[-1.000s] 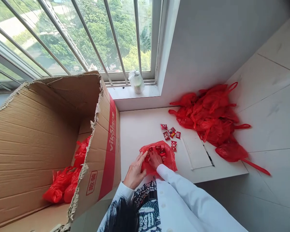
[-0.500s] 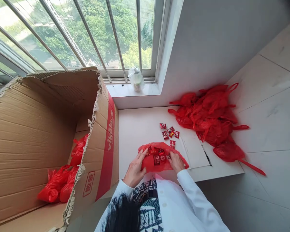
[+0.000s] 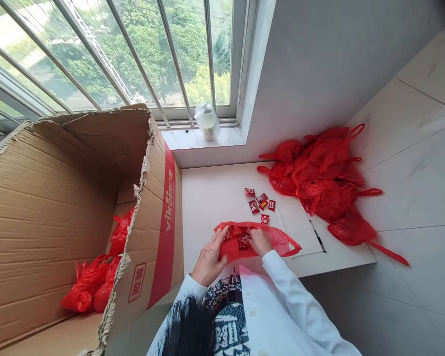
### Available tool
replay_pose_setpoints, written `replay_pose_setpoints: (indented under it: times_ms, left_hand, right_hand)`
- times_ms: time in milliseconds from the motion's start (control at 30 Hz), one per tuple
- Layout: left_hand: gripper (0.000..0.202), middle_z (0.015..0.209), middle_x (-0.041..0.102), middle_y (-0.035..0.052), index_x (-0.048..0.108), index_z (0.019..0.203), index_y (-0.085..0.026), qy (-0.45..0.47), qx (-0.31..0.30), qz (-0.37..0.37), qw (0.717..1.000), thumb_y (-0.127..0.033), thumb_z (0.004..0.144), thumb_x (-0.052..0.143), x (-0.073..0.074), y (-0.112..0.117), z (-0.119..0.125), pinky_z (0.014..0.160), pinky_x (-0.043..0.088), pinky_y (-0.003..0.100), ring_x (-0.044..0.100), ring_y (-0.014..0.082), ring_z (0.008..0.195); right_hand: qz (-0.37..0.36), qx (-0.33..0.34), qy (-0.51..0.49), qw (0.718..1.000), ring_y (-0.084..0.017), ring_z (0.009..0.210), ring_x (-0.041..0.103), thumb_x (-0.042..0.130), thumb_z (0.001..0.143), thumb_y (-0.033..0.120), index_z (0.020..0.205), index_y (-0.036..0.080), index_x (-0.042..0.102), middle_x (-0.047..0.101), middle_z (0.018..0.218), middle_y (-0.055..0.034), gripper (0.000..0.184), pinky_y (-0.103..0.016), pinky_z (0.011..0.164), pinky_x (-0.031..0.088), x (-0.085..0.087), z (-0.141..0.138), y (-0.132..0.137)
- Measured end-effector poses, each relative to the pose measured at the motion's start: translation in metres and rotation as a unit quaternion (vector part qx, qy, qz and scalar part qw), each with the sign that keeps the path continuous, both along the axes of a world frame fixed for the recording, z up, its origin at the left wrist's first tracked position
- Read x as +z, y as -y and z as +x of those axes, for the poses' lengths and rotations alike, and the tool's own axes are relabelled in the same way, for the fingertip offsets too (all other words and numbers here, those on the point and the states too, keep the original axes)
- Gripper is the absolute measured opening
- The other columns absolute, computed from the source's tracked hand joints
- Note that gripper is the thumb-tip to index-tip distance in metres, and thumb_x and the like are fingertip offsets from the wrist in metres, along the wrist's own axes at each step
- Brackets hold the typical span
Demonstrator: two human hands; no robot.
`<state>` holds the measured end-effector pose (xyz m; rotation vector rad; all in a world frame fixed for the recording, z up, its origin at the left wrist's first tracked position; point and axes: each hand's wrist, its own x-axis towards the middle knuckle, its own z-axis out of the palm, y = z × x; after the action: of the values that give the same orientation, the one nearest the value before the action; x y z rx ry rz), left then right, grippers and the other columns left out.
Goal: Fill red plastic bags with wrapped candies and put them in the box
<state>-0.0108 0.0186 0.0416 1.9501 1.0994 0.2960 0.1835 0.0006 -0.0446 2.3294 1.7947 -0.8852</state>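
Observation:
A red plastic bag (image 3: 282,242) lies at the table's front edge with several small red-wrapped candies (image 3: 244,242) on it or in it. My left hand (image 3: 209,257) is closed on the bag's left edge, thumb toward me and fingers along the far side. My right hand (image 3: 261,242) is over the middle of the bag, its bent fingers down among the candies; what they pinch is hidden. Just beyond the bag lie several loose wrapped candies (image 3: 253,206) on the white tabletop (image 3: 211,198).
A big open cardboard box (image 3: 157,222) stands on the left, with tied red bags (image 3: 85,287) inside. At the right, a heap of red bags (image 3: 322,178) lies against the wall beside a notebook (image 3: 302,230). A wrapped cup (image 3: 207,122) stands on the windowsill.
My right hand has moved left from the bag's right side to the candies in its middle. The bag's right end now spreads farther right. My left hand has stayed nearly in place.

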Motion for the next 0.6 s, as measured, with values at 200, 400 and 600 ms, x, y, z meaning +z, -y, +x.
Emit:
replay_pose_setpoints:
  times_ms: [200,400,600]
  left_hand:
    - [0.075,0.145,0.035,0.0084,0.026,0.141,-0.013,0.032,-0.008,0.017,0.999,-0.002,0.068,0.038,-0.002,0.0,-0.006,0.114,0.023,0.038,0.027,0.017,0.136]
    - [0.065,0.141,0.041,0.0091,0.024,0.14,-0.015,0.044,0.026,0.016,0.999,-0.009,0.077,0.038,-0.006,-0.003,-0.012,0.11,0.031,0.038,0.039,0.017,0.129]
    - [0.06,0.134,0.049,0.0093,0.03,0.138,-0.016,0.038,0.072,0.037,0.996,-0.01,0.078,0.038,-0.006,-0.008,-0.007,0.106,0.036,0.036,0.047,0.017,0.123]
  right_hand:
    - [0.016,0.018,-0.026,0.999,-0.023,0.091,0.064,0.05,0.082,0.02,0.106,0.017,0.062,0.068,0.095,-0.0118,0.026,-0.028,0.072,0.044,0.0,-0.022,-0.006]
    - [0.173,0.021,-0.053,0.983,-0.016,0.091,0.059,0.035,0.09,0.017,0.102,0.022,0.061,0.065,0.098,-0.0042,0.029,-0.025,0.077,0.043,0.061,0.007,0.013]
    - [0.178,-0.084,0.157,0.968,-0.028,0.101,0.052,0.056,0.08,0.023,0.117,0.018,0.055,0.058,0.113,-0.0134,0.037,-0.037,0.083,0.04,0.088,0.05,0.042]
